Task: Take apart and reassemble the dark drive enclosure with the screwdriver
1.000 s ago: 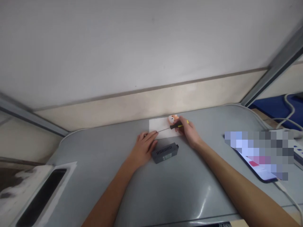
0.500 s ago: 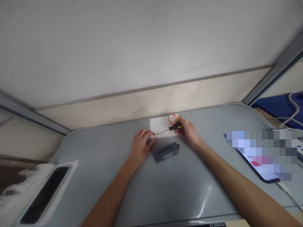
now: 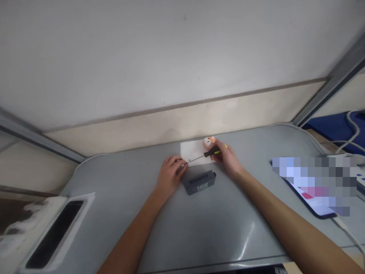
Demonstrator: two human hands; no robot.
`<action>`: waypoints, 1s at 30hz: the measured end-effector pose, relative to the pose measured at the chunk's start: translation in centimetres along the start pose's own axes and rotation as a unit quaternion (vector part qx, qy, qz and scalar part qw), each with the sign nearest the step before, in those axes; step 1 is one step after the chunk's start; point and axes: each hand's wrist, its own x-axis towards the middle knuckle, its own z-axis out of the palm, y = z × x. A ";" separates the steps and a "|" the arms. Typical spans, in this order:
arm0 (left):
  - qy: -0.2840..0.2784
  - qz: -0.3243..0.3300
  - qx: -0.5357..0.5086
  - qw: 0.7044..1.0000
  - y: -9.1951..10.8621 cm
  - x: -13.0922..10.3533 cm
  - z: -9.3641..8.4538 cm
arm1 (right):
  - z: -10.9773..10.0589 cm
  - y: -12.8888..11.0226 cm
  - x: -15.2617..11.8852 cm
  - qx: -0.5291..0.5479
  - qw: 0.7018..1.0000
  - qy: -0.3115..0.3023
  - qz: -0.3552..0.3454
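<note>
My right hand [image 3: 226,156] is closed round the black and yellow handle of a screwdriver [image 3: 210,152]. Its thin shaft points left, and the tip ends at the fingertips of my left hand [image 3: 171,170]. Those left fingers are bent and drawn together at the edge of a white sheet of paper [image 3: 189,148]; whatever they pinch is hidden. One small dark speck lies on the paper near the tip. A dark grey box with vent slots [image 3: 200,182] rests on the table just in front, beside my left thumb. Behind the screwdriver handle sits a small orange and white figurine [image 3: 209,141].
A lit phone [image 3: 316,203] with a white cable [image 3: 346,230] lies on the grey table [image 3: 114,213] at the right, by a white power strip [image 3: 359,177]. At the left a black phone-like slab [image 3: 55,232] lies on white paper. The wall closes off the back.
My left fingertips have closed in nearer the screwdriver tip, and the light piece seen between them before is now covered. The right hand and the grey box stay nearly where they were.
</note>
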 end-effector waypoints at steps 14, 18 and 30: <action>0.019 0.012 -0.016 1.000 0.1 0.0 -0.1 | 0.0 0.0 0.0 -0.001 1.000 0.002 0.002; 0.016 0.012 -0.025 0.999 0.3 0.1 -0.4 | 0.0 -0.1 0.0 0.007 1.000 0.008 -0.003; 0.023 -0.058 -0.088 0.994 0.4 0.3 -2.4 | -0.3 -0.2 0.4 0.009 1.000 0.023 -0.014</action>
